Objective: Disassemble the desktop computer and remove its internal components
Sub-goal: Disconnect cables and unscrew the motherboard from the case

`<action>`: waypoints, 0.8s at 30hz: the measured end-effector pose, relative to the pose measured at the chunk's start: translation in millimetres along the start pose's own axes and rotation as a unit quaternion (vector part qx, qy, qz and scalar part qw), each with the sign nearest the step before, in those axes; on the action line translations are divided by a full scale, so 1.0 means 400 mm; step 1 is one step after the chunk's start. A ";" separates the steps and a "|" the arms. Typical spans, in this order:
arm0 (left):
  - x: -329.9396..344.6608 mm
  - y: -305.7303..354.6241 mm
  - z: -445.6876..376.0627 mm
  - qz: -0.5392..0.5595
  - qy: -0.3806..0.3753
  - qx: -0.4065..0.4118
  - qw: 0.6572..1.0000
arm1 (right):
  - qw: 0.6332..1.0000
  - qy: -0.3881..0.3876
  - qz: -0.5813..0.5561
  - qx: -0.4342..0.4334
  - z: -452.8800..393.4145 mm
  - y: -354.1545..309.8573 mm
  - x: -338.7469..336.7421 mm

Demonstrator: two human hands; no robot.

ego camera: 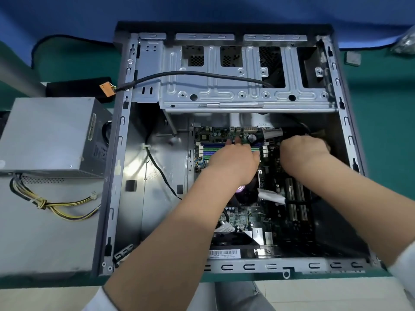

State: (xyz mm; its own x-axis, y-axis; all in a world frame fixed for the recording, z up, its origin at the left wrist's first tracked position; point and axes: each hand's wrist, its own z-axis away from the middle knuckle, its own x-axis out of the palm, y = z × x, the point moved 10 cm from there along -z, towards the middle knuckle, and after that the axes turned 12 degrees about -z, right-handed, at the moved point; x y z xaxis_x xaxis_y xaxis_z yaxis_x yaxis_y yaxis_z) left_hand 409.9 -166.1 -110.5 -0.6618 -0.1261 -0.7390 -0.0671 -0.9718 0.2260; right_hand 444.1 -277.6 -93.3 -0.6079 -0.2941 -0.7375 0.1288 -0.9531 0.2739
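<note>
Green work mat [381, 135] covers the bench, w/ blue cloth [67, 16] along the far edge. Open desktop case [122, 153] lies on its side mid-mat, drive cage [224, 86] across its far half, motherboard [289, 198] still inside at the near right. Black cable [202, 74] runs over the cage and out the left wall, ending in an orange connector [107, 89] outside the case.

Both hands are inside the case at the board's far edge. Left hand [235, 158] rests over the RAM slots [211, 149], fingers fairly straight and pointing away, fingertips on the board near a round capacitor; it holds nothing that can be seen. Right hand [303, 151] sits just beside it, fingers curled down among the black cables [298, 129] by a grey-taped bundle [271, 133]; can't tell if they're clamped on anything.

Left of the case, apart from it, a PSU [45, 133] sits on a grey side panel [45, 232], its yellow/black wire loom [56, 205] trailing loose. Small grey square part [353, 58] lies on the mat far right.
</note>
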 end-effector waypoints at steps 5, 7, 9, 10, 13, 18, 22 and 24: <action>0.002 -0.001 -0.004 -0.005 0.000 -0.005 1.000 | 1.000 -0.001 0.028 -0.006 -0.012 -0.049 0.018; 0.002 0.001 -0.003 -0.002 -0.001 -0.003 1.000 | 1.000 0.012 0.018 -0.008 -0.010 -0.019 0.002; 0.002 0.002 0.000 0.002 -0.002 -0.001 1.000 | 1.000 0.014 0.009 -0.020 -0.008 0.002 -0.002; 0.002 0.003 0.000 0.003 -0.004 -0.001 1.000 | 1.000 0.015 0.013 -0.022 -0.006 0.005 0.000; 0.006 0.002 -0.001 0.002 -0.016 -0.005 1.000 | 1.000 0.011 0.019 0.002 -0.007 -0.014 0.010; 0.008 0.003 -0.006 0.002 -0.015 -0.004 1.000 | 1.000 0.002 -0.004 0.019 -0.022 -0.026 0.017; 0.009 0.002 -0.006 0.004 -0.012 -0.001 1.000 | 1.000 0.022 0.015 -0.003 -0.011 0.007 0.010; 0.008 0.001 -0.007 0.003 -0.010 -0.002 1.000 | 0.999 0.017 0.035 -0.001 -0.007 -0.006 0.015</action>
State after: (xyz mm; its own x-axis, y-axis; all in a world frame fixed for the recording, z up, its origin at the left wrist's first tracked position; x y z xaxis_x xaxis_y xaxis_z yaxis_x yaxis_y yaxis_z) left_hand 409.8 -167.6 -114.4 -0.6776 -0.1276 -0.7242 -0.0597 -0.9720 0.2271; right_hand 442.1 -277.3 -100.1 -0.5702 -0.3627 -0.7371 0.1716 -0.9301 0.3248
